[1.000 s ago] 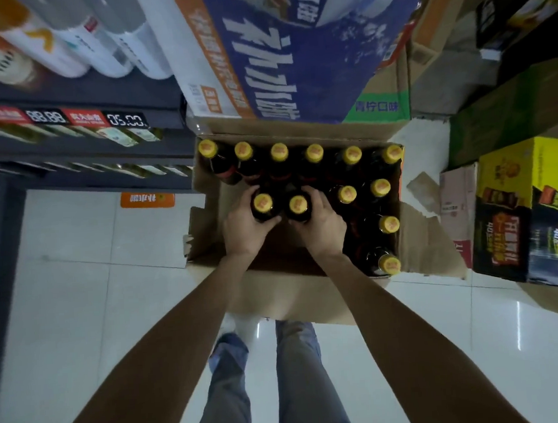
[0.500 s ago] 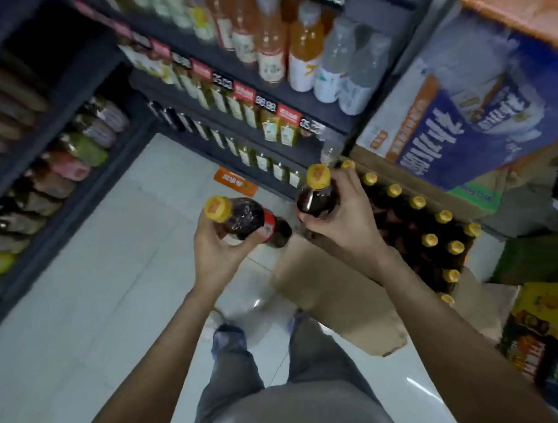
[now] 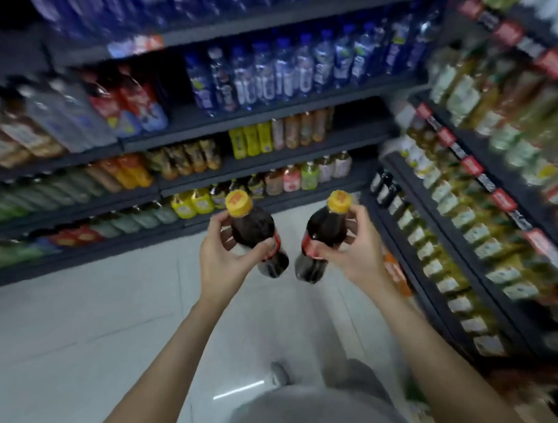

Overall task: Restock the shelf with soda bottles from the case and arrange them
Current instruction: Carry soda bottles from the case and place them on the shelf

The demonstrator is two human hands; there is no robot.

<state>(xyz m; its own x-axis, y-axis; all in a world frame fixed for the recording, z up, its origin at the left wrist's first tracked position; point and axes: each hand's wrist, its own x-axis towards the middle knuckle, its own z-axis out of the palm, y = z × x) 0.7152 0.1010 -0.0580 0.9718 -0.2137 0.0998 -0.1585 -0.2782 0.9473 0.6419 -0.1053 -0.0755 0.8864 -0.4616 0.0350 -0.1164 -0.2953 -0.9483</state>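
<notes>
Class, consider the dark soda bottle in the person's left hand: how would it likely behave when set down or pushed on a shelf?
The soda bottle looks full of dark liquid, so probably heavy for its size. The left hand wraps its smooth round body, so on its side it would likely roll. Tall and narrow, it may tip if pushed near the yellow cap.

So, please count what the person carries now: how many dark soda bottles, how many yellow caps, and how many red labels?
Dark soda bottles: 2 (left bottle, right bottle)
Yellow caps: 2
Red labels: 2
Total: 6
</notes>
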